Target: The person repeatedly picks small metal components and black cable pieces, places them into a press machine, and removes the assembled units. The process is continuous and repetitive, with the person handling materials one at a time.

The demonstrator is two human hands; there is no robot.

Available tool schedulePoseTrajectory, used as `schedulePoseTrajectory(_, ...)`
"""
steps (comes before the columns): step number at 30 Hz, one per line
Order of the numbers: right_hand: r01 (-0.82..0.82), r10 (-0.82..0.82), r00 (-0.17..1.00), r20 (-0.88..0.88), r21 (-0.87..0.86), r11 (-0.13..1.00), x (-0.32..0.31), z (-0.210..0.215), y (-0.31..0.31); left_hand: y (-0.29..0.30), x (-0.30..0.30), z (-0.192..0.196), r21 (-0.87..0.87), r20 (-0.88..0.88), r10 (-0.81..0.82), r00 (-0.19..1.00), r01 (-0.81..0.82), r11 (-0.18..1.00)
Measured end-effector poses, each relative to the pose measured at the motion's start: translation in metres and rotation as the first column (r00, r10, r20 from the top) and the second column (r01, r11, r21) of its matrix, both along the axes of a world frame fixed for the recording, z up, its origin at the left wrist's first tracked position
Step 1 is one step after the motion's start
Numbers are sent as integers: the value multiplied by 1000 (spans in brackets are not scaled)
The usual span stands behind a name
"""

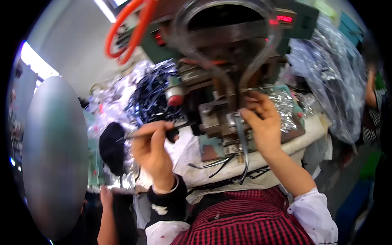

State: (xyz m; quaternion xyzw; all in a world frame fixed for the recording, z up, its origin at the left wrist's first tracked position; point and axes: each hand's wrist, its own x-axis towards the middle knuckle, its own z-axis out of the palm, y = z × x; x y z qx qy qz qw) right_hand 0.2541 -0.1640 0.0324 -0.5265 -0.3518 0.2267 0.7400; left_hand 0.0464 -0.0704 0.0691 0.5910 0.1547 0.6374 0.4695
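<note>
My left hand [153, 149] is closed round a thin dark rod, whose far end points at the machine. Its exact kind is blurred. My right hand [263, 120] reaches to the metal fixture [210, 118] of the machine, thumb and fingers pinched together; whatever lies between them is hidden. Just below that thumb, a grey bar with a curved tip [243, 151] hangs down from the fixture past the bench edge. Slim curved pieces like eyeglass temples [210, 164] lie under the fixture, in front of me.
A green machine [302, 24] with clear tubes [261, 53] and an orange hose [136, 30] stands ahead. A red button [175, 100] juts out near my left hand. Dark strips [155, 92] pile behind it. Clear plastic sheeting [326, 73] hangs right. Another person's arm [107, 216] shows lower left.
</note>
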Motion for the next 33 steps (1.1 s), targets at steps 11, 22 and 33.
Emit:
schedulePoseTrajectory(11, -130, 147, 971, 188, -99, 987, -2, 40, -57, -13, 44, 18, 396, -177, -19, 984, 89, 914)
schedulePoseTrajectory(22, 680, -175, 344, 923, -116, 724, 91, -68, -83, -27, 77, -22, 849, -391, 251, 885, 242, 471)
schedulePoseTrajectory(33, 691, -137, 252, 958, -79, 718, 143, -100, -69, -23, 69, -32, 872, -247, 183, 952, 135, 471)
